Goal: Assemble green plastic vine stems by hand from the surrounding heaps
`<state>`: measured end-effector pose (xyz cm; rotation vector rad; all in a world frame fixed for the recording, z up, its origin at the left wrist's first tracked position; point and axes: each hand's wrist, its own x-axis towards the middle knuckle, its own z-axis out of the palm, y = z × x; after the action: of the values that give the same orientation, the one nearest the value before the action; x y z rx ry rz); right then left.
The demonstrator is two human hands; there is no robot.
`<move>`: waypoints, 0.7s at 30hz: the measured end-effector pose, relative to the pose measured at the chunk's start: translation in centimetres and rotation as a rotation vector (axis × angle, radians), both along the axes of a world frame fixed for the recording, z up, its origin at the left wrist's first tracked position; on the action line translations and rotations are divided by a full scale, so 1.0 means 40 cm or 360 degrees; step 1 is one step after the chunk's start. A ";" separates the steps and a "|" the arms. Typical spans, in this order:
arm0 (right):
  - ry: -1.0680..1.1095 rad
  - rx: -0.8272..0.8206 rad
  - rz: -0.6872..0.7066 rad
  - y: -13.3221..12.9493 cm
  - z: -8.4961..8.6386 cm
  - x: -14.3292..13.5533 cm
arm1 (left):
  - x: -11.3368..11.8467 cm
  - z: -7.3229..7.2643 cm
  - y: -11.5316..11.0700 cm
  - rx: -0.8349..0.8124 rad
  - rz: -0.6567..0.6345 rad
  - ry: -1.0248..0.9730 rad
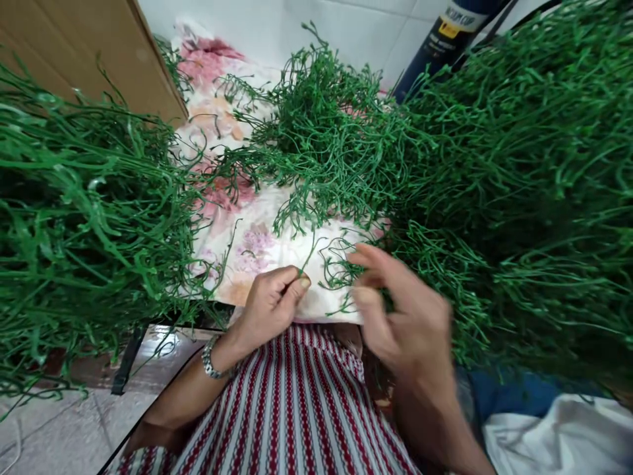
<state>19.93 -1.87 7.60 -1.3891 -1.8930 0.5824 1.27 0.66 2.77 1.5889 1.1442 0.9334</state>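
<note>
Left hand [271, 307]: thumb and index clamped on one green stem [312, 252], its free end angled up over the cloth [277, 206]. Right hand [413, 320] is blurred beside the loose stems [336, 264], thumb and fingers apart; can't tell if it holds anything. Looks like single-stem handling, your right hand between grips. Next move calls for a light fingertip pinch on one thin strand; neighbours could snag. Big piles [84, 211] flank you both sides.

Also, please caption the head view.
Left hand pinching a green stem, right hand blurred, over floral cloth between green heaps.
</note>
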 end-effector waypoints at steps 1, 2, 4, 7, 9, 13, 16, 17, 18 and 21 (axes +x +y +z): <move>0.0043 -0.0058 0.0014 0.027 -0.009 -0.039 | 0.002 -0.001 -0.007 0.0110 -0.0054 0.0064; 0.0163 -0.0144 0.0028 0.049 -0.020 -0.070 | 0.003 -0.001 -0.013 0.0239 -0.0130 0.0140; 0.0402 -0.0296 0.0076 0.077 -0.043 -0.105 | -0.001 0.000 -0.024 0.0463 -0.0330 0.0286; 0.0450 -0.0345 0.0129 0.083 -0.062 -0.115 | -0.021 0.009 -0.029 0.0515 -0.0432 0.0284; 0.0320 -0.0224 0.0140 0.074 -0.064 -0.116 | -0.040 0.015 -0.020 0.0356 -0.0180 0.0087; 0.0102 0.0068 0.0351 0.051 -0.074 -0.136 | -0.065 0.016 0.024 -0.0126 0.0336 -0.0294; -0.0149 0.0199 0.0544 0.036 -0.097 -0.159 | -0.065 0.012 0.055 -0.0374 0.0271 -0.0430; -0.0252 0.0223 0.0582 0.033 -0.105 -0.165 | -0.063 0.013 0.060 -0.0428 0.0236 -0.0459; -0.0357 0.0230 0.0615 0.031 -0.110 -0.170 | -0.062 0.013 0.062 -0.0470 0.0208 -0.0480; -0.0605 0.0152 0.0697 0.025 -0.107 -0.172 | -0.062 0.021 0.055 -0.0500 0.0154 -0.0421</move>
<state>13.07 -0.87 3.33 -1.0797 -2.5276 0.4436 -1.23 2.85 3.61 1.1312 1.1240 0.9428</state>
